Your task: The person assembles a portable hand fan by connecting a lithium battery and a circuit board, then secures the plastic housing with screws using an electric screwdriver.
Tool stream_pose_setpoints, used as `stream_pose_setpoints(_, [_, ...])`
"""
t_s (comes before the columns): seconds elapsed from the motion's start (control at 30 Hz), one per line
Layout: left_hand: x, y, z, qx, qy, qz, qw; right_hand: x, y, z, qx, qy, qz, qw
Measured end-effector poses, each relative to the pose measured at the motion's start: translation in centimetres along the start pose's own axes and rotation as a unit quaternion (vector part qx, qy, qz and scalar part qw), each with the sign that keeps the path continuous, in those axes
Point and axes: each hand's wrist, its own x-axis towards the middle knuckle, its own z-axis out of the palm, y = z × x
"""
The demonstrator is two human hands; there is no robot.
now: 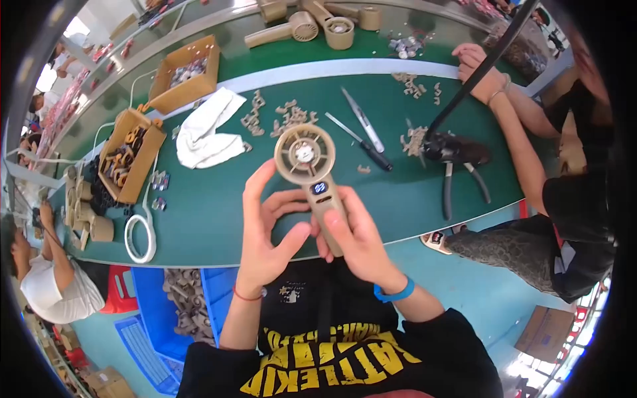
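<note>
Holding a tan handheld fan [312, 180] at centre of view, tilted toward eleven o'clock, pinched by the handle [324, 212] between thumb and fingers of the right hand [363, 249]. Placing the left hand [264, 242] loosely spread at seven o'clock from the fan's head [304, 154]; cannot tell if touching. Probably best: keep thumb off the lit display [320, 188], fingertips outside the round front.

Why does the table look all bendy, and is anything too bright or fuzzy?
Head view: the fisheye lens bends the green table and leaves black corners; patches at upper left and lower right look washed out; small things near the rim look soft, while the handheld fan looks fairly clear, its screen glowing.
</note>
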Motion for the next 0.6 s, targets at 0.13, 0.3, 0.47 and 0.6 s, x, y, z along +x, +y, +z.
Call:
stream_pose_setpoints(0.13, [-1.1,0.9,-2.2,-0.01,-0.04,-0.077,0.996,-1.3,-0.7,2.2,0.007,0.033,0.018,0.999])
stream_pose_setpoints(0.3, [-0.6,1.8,-0.6,0.029,-0.039,-0.181,0.982,-0.5,-0.7,0.9,-0.162,-0.037,-0.025,0.986])
stream_pose_setpoints(0.47, [-1.0,1.7,-0.6,0.012,0.008,-0.172,0.985,-0.3,-0.3,0.8,-0.163,-0.083,-0.025,0.983])
stream_pose_setpoints(0.6, [0.6,1.8,-0.6,-0.04,0.119,-0.095,0.988,0.6,-2.5,0.1,-0.09,-0.096,0.038,0.991])
